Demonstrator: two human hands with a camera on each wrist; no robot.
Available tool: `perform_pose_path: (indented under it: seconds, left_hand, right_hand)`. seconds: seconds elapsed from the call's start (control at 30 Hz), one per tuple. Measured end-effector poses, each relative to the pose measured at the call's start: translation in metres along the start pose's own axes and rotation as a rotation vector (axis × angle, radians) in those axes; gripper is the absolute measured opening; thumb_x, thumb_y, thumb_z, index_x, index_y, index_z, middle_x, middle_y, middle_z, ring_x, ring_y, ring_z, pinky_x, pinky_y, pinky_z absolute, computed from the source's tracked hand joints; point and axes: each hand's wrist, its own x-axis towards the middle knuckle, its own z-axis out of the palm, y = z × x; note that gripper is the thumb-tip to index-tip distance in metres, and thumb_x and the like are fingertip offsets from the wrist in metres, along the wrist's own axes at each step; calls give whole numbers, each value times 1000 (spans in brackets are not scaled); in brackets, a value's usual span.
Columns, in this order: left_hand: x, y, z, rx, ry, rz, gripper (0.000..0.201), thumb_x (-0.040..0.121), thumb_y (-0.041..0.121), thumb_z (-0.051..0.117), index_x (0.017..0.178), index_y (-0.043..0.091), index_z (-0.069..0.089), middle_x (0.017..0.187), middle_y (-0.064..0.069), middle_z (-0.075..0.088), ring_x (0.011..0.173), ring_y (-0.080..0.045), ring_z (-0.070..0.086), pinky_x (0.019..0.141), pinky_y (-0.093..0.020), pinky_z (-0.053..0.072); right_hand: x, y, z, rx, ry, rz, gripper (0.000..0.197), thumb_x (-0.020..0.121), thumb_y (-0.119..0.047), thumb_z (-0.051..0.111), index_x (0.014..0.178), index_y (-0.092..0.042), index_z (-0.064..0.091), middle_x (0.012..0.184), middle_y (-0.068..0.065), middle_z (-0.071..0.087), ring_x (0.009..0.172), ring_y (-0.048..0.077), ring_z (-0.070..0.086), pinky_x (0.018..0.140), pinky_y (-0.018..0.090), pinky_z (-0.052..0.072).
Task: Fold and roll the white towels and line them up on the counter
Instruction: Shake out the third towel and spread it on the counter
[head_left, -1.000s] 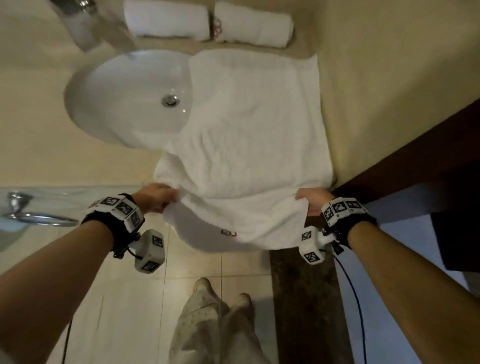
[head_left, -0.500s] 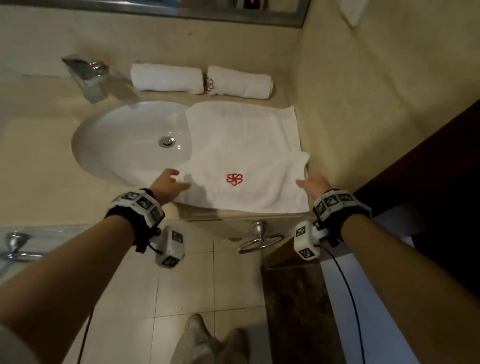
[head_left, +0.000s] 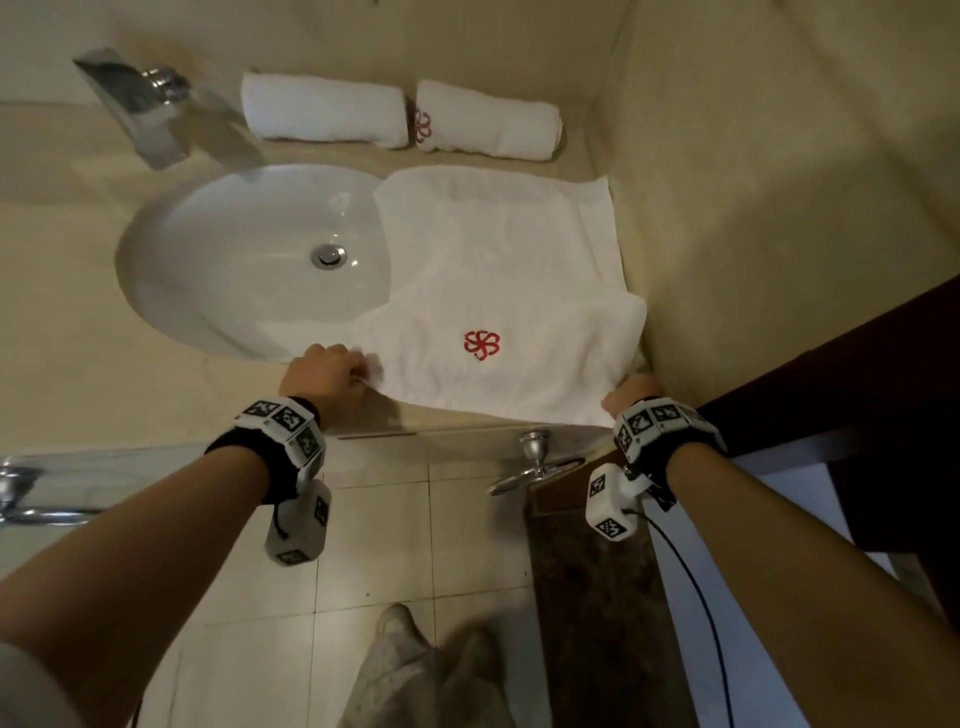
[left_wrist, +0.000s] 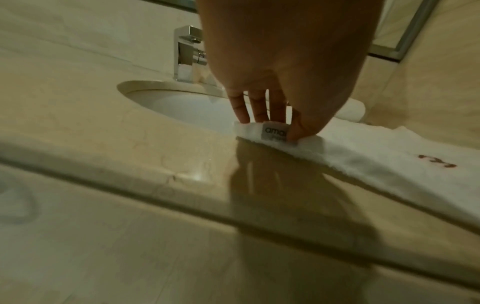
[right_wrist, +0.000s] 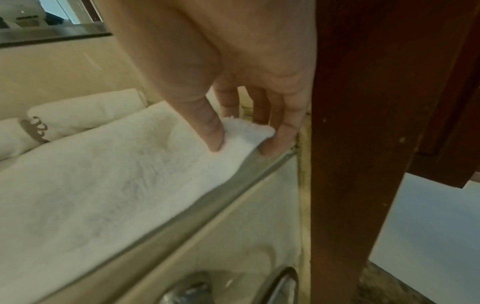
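A white towel (head_left: 498, 270) with a red flower logo (head_left: 481, 344) lies folded on the beige counter (head_left: 67, 322), its left part over the sink's rim. My left hand (head_left: 332, 371) pinches the towel's near left corner (left_wrist: 275, 133), thumb on its grey label. My right hand (head_left: 631, 392) pinches the near right corner (right_wrist: 246, 131) between thumb and fingers, close to the wall. Two rolled white towels (head_left: 324, 106) (head_left: 488, 120) lie side by side at the back of the counter; the right one shows a red logo.
A white oval sink (head_left: 249, 260) with a chrome faucet (head_left: 130, 98) takes the counter's left half. A beige wall (head_left: 779, 208) and a dark wood frame (right_wrist: 363, 123) close in on the right. A chrome towel ring (head_left: 535, 467) hangs below the counter's edge.
The hanging near part of the towel was folded up onto the counter, logo upward. Both hands then let go and now pinch the fold's near corners.
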Motion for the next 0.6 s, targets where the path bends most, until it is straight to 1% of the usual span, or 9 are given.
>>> perform_pose_path:
  seconds: [0.07,0.17,0.27,0.33,0.4,0.47,0.5,0.53,0.6]
  left_hand:
    - [5,-1,-12,-41,22,7,23,90,22,50,107,14,64,112,-10,60,105,-31,53,87,-37,41]
    - [15,-4,-39,-190,95,17,22,91,15,49,108,8,62,110,-16,57,103,-35,55,88,-38,42]
    - [29,-4,-71,-280,162,47,24,92,9,47,111,5,62,115,-18,55,107,-36,53,91,-38,41]
    - [39,-4,-92,-297,194,82,24,93,9,49,113,4,63,117,-19,55,109,-35,54,91,-35,40]
    - [51,-6,-108,-298,209,109,25,94,10,50,113,2,64,114,-21,54,107,-36,54,91,-34,39]
    - [66,-7,-121,-287,229,123,25,95,11,49,111,1,64,112,-21,52,105,-36,53,91,-34,39]
    - [74,-7,-126,-285,246,120,25,95,11,47,110,1,64,112,-21,51,105,-37,53,91,-35,39]
    - [84,-6,-132,-280,262,113,25,96,12,46,110,1,64,112,-21,51,104,-37,53,92,-37,41]
    - [104,-3,-140,-267,277,93,26,97,14,44,111,2,62,112,-21,49,103,-38,52,92,-41,43]
  right_hand:
    - [-4,-5,-14,96,12,-7,42,94,-15,50,132,3,46,136,20,48,125,33,47,98,35,41]
    - [-2,-22,-34,97,82,42,44,95,-23,48,133,-2,44,136,20,48,122,34,50,97,38,44]
    - [0,-43,-68,349,236,35,39,89,-16,54,122,5,52,124,21,58,110,37,58,84,37,47]
    - [1,-55,-92,510,307,6,32,88,-12,52,115,4,55,114,21,62,98,37,62,81,40,51]
    - [3,-65,-109,686,366,-22,24,89,-10,49,110,-1,57,93,19,63,72,32,62,65,36,54]
    - [9,-78,-123,825,380,-25,19,91,-10,46,105,-6,59,68,10,57,52,22,52,43,23,49]
    - [13,-85,-129,877,373,-42,19,92,-10,45,104,-8,60,64,6,55,51,19,52,42,22,48]
    - [21,-92,-135,910,369,-67,21,92,-10,45,106,-6,61,67,6,58,55,18,54,49,23,49]
    - [35,-105,-143,932,383,-138,25,91,-7,46,111,0,61,85,13,65,62,19,56,61,25,49]
